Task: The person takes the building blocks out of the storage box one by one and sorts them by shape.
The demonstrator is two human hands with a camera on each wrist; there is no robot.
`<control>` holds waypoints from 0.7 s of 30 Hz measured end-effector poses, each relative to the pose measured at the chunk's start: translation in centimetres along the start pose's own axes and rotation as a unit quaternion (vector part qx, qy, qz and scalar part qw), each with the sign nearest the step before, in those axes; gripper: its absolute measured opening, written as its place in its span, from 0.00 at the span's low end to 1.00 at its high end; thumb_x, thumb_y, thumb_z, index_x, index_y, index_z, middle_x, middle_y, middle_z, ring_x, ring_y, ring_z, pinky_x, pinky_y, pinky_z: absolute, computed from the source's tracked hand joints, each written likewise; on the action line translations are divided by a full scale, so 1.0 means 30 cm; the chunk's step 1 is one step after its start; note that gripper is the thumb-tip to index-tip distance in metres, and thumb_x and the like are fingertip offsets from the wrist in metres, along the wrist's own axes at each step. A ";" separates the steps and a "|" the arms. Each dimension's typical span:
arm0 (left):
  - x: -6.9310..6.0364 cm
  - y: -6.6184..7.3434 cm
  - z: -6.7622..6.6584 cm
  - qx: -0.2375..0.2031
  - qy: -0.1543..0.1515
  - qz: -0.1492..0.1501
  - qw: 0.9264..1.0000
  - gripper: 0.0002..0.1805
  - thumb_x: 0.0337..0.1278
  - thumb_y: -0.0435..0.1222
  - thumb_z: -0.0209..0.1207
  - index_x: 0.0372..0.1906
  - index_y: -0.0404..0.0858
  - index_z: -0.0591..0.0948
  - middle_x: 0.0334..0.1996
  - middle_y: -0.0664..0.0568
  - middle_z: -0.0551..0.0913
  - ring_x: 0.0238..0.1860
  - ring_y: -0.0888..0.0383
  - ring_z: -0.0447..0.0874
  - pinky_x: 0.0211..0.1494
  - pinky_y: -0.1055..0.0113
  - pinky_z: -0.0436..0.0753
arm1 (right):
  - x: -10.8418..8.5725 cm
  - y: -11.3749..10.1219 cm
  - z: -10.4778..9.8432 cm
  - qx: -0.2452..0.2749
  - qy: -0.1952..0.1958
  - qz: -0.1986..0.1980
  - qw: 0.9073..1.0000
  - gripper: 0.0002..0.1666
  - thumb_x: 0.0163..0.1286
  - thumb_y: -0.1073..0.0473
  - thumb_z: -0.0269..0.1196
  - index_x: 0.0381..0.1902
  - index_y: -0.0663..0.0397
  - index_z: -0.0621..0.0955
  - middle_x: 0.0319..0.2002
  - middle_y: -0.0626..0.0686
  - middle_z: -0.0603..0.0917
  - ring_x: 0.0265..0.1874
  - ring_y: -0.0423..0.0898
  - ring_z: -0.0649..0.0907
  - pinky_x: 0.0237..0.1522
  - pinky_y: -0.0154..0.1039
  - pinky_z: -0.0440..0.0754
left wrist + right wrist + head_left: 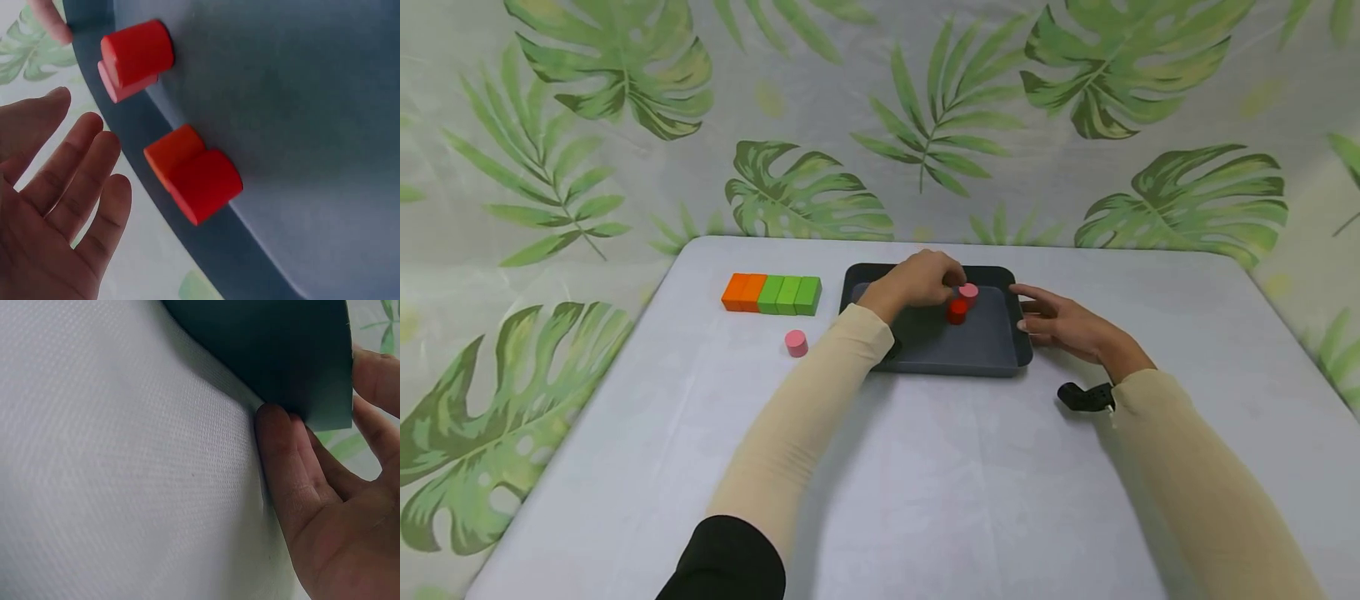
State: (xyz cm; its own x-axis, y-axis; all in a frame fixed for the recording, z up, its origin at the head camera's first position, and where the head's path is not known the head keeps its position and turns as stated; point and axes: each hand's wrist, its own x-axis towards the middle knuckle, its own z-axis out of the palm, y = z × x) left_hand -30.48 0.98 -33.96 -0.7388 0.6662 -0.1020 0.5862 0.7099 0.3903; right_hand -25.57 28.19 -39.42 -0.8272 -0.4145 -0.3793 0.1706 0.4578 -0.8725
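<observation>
At the bottom of the frame, two cream sleeves reach up over a white tabletop. A black device sits at the right wrist. Left of centre, a pink cylinder stands upright on the table, outside the tray. The dark grey tray lies at the centre, its long axis running left to right across the frame. The right hand is at its right side, fingers relaxed and touching the tray's outer wall.

In the tray, near its right side, a red cylinder stands just in front of another pink one, both with their axes upright. The left-wrist view also shows an orange cylinder touching a second red cylinder along the tray's edge. The left hand is over the tray, close to the pink cylinder, its fingers loose and holding nothing.

Farther off, at the upper left, two orange blocks and three green blocks form a left-to-right row. Leaf-patterned cloth fills the top.
</observation>
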 end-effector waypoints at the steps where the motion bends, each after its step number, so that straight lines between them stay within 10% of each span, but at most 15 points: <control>1: 0.005 0.001 0.006 0.003 -0.003 -0.002 1.000 0.18 0.67 0.36 0.55 0.60 0.43 0.81 0.57 0.50 0.83 0.56 0.55 0.79 0.63 0.62 0.78 | 0.000 0.000 0.001 0.000 0.000 -0.001 1.000 0.47 0.75 0.56 0.57 0.81 0.35 0.43 0.80 0.64 0.44 0.78 0.65 0.54 0.75 0.62 0.58; 21: 0.035 0.034 0.052 0.043 -0.065 -0.045 0.996 0.27 0.61 0.38 0.65 0.66 0.46 0.77 0.59 0.53 0.81 0.57 0.56 0.78 0.64 0.61 0.77 | 0.001 0.008 -0.003 0.005 -0.001 -0.006 1.000 0.47 0.75 0.56 0.57 0.81 0.35 0.44 0.80 0.64 0.45 0.78 0.64 0.54 0.75 0.62 0.58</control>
State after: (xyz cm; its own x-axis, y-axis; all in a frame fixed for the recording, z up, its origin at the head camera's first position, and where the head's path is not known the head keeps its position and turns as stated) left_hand -30.13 2.75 -35.10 -0.7432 0.6193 -0.2530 0.5503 0.7810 0.2952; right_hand -25.60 28.35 -39.62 -0.8281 -0.4219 -0.3692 0.1653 0.4455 -0.8799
